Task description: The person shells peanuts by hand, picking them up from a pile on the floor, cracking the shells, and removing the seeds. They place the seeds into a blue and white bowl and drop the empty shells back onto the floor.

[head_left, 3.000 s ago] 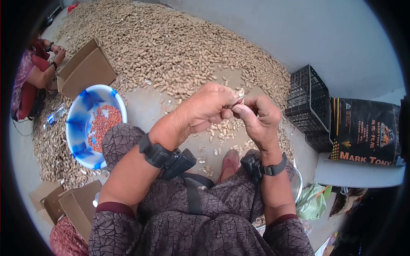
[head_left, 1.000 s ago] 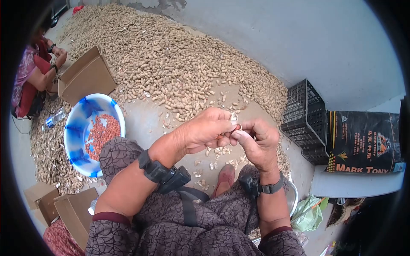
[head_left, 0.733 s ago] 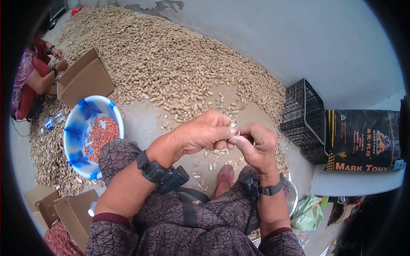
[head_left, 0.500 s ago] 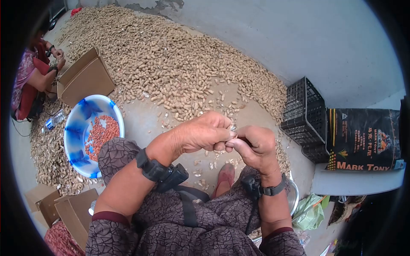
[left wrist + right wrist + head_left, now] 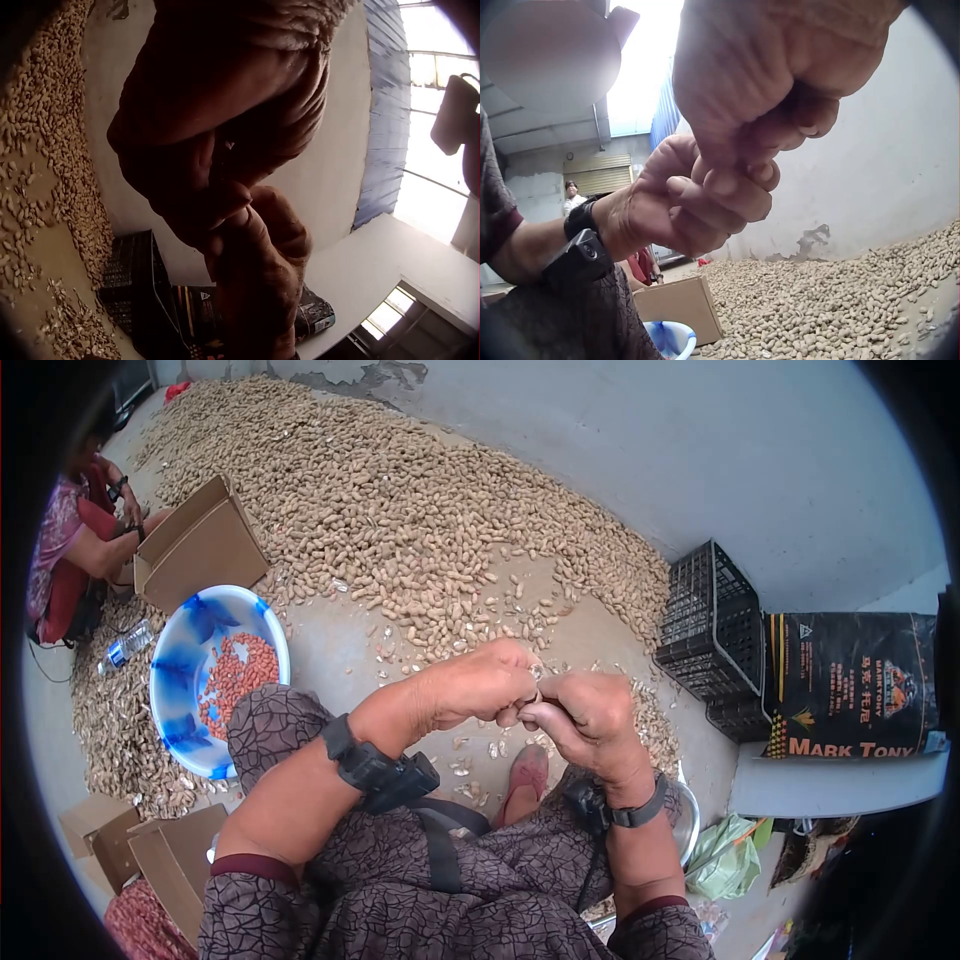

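My two hands meet fingertip to fingertip above my lap in the head view. A pale bit of peanut shell (image 5: 537, 671) shows between them; most of the peanut is hidden by fingers. My left hand (image 5: 485, 682) pinches it with thumb and forefinger, the other fingers curled under. From the other side my right hand (image 5: 590, 718) grips at the same spot, its thumb bent toward the left fingertips. In the right wrist view the left hand (image 5: 686, 202) lies right against the right fingers. Deep shadow covers the left hand (image 5: 225, 97) in the left wrist view.
A blue-and-white basin (image 5: 170, 730) with red peanut kernels stands by my left knee. Unshelled peanuts (image 5: 400, 510) heap along the wall. Black crates (image 5: 712, 630) and a printed black bag (image 5: 850, 685) are at right. Another person (image 5: 85, 545) sits behind a cardboard box (image 5: 205, 545).
Both hands have sunk slightly, still together. The reddish kernel visible between the fingers a second ago is now hidden. The other person's hand has moved toward the cardboard box.
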Motion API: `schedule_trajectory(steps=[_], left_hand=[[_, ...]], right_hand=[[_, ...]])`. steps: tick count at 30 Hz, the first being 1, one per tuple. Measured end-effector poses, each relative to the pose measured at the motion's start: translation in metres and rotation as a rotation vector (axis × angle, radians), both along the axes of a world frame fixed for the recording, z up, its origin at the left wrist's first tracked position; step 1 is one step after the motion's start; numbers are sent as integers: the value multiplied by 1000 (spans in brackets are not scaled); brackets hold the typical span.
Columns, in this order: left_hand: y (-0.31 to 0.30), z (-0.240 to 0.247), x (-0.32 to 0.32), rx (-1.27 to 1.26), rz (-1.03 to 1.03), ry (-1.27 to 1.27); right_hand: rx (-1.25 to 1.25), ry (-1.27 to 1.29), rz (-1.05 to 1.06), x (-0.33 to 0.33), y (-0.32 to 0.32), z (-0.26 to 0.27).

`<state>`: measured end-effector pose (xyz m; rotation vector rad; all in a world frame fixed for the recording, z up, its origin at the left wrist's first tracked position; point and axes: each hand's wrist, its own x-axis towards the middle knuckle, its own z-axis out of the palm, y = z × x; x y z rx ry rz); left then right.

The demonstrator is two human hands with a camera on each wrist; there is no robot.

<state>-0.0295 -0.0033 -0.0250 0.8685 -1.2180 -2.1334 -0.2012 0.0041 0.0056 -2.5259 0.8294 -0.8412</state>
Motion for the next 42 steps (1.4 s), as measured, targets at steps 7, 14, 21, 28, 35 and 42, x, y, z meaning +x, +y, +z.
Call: schedule_trajectory(steps=[7, 14, 21, 28, 35, 42], left_hand=[[3, 8, 1, 10, -9, -33], [4, 8, -1, -13, -64, -89], [4, 4, -6, -118, -129, -249], [5, 39, 13, -1, 200, -169], [13, 72, 41, 151, 380, 222], [9, 54, 54, 357, 633, 259]], right_hand=[[72, -8, -5, 0, 4, 0], [305, -52, -232, 1, 14, 3], [82, -30, -174, -5, 11, -11], [76, 773, -550, -78, -9, -37], [460, 671, -528, -113, -54, -95], [620, 390, -479, -50, -60, -216]])
